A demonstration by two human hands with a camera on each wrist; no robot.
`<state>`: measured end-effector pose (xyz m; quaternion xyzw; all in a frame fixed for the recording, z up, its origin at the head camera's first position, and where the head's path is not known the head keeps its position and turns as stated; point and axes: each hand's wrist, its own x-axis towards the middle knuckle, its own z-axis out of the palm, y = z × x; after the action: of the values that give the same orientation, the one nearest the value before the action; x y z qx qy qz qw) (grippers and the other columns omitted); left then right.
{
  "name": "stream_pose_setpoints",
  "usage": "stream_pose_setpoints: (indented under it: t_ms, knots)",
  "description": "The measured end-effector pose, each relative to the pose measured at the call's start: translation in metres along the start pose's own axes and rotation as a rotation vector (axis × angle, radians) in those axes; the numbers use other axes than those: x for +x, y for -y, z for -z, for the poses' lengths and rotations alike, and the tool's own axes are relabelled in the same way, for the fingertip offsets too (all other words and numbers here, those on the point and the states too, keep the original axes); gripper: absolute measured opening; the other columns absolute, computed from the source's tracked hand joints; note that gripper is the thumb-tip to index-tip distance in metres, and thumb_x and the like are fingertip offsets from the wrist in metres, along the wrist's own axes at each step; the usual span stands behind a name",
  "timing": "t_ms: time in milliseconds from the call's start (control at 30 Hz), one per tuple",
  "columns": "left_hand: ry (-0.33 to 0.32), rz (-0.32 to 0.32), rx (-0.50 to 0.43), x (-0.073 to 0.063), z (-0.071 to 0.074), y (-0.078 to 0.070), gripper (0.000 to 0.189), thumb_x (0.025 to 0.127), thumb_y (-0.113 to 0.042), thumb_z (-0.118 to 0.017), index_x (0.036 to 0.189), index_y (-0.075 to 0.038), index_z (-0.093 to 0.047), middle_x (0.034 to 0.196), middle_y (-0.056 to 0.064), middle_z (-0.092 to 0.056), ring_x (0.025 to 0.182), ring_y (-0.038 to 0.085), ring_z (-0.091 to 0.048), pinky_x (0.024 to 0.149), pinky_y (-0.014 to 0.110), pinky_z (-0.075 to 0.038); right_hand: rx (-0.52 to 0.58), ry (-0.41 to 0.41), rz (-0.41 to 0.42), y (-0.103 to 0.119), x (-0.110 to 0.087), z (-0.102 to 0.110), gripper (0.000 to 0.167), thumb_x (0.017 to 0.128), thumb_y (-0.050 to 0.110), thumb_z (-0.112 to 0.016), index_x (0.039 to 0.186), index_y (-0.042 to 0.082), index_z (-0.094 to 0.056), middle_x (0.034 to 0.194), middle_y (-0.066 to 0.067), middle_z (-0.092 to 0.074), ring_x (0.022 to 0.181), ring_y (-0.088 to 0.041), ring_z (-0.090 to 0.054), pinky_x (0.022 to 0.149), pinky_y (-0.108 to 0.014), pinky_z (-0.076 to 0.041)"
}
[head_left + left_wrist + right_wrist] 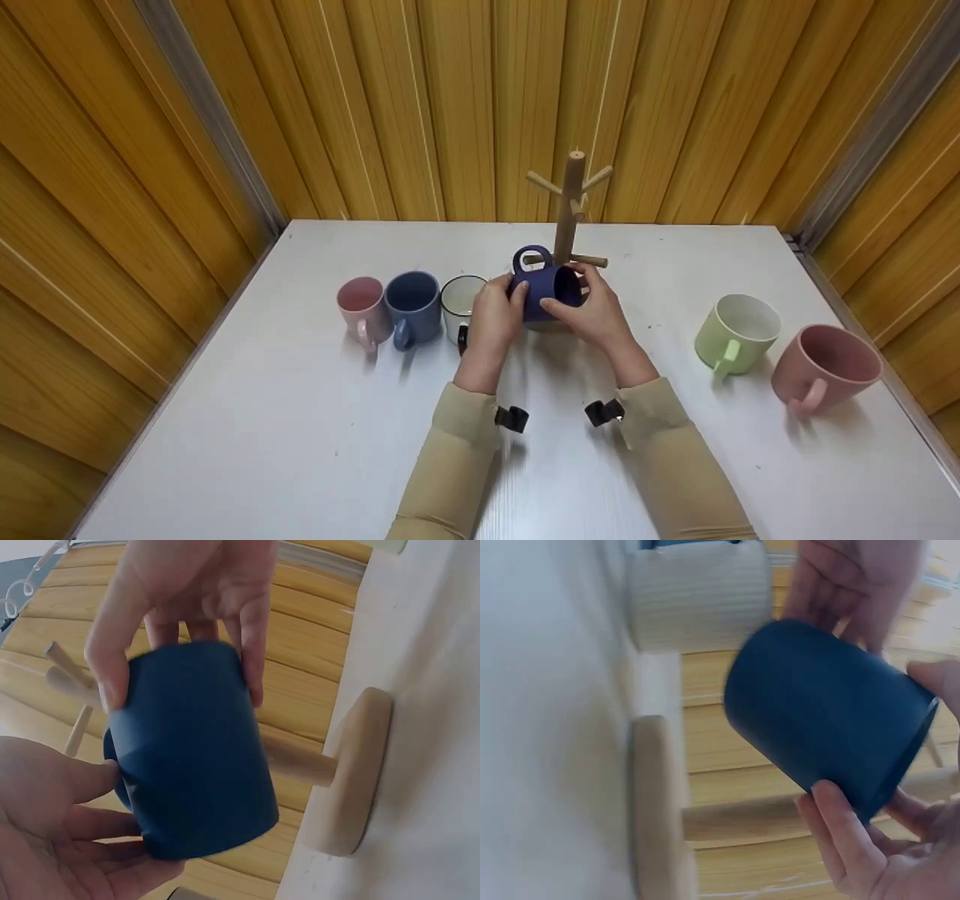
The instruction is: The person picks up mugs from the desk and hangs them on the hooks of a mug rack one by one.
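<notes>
Being held before the rack (571,191) by the left hand (495,311) near its base and right hand (601,313) near its rim, 1 mug (535,301), likely rigid and breakable, is best gripped round its body.

Dark blue mug (537,301), cylindrical, with a single looped handle; held on its side slightly right of and below the centre of the head view, handle uppermost, mouth facing right, interior dark; its plain outer wall occupies mid-frame in the left wrist view.
</notes>
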<state>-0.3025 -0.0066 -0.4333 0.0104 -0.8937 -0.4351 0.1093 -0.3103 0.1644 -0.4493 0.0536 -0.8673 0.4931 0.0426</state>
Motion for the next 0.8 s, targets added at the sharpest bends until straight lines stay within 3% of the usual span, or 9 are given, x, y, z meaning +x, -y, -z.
stream_pose_setpoints:
  t_ms: [200,367,600,800]
  knots:
    - [0.004,-0.047,0.039,-0.001,-0.015,0.004,0.045,0.106,-0.022,-0.057,0.139,0.009,-0.058,0.147,0.026,-0.056,0.137,0.038,-0.056,0.116,0.045,-0.045,0.037,-0.019,-0.05,-0.01,0.003,-0.011,0.08,0.087,0.039,-0.079,0.152,0.008,-0.041,0.135,-0.025,-0.058,0.118,-0.038,-0.06,0.098,-0.049,-0.051]
    - [-0.011,-0.071,0.041,0.0,-0.023,0.008,0.045,0.106,-0.02,-0.057,0.139,0.009,-0.057,0.148,0.025,-0.056,0.139,0.038,-0.055,0.117,0.045,-0.044,0.048,-0.02,-0.059,-0.017,0.006,-0.015,0.081,0.089,0.038,-0.078,0.152,0.006,-0.039,0.137,-0.026,-0.057,0.121,-0.038,-0.058,0.102,-0.05,-0.049]
    - [-0.026,-0.124,0.001,-0.001,-0.029,0.01,0.043,0.104,-0.013,-0.057,0.139,0.012,-0.055,0.149,0.029,-0.053,0.145,0.041,-0.047,0.121,0.046,-0.039,0.05,-0.037,-0.056,-0.021,0.009,-0.019,0.082,0.087,0.036,-0.08,0.151,0.005,-0.039,0.137,-0.027,-0.057,0.121,-0.038,-0.057,0.103,-0.05,-0.048]
    - [-0.059,-0.18,-0.067,-0.005,-0.032,0.009,0.046,0.104,-0.014,-0.059,0.143,0.009,-0.053,0.147,0.03,-0.055,0.14,0.039,-0.053,0.118,0.046,-0.043,0.046,-0.038,-0.072,-0.022,0.01,-0.021,0.08,0.088,0.034,-0.079,0.15,0.004,-0.038,0.137,-0.028,-0.056,0.122,-0.038,-0.056,0.105,-0.05,-0.047]
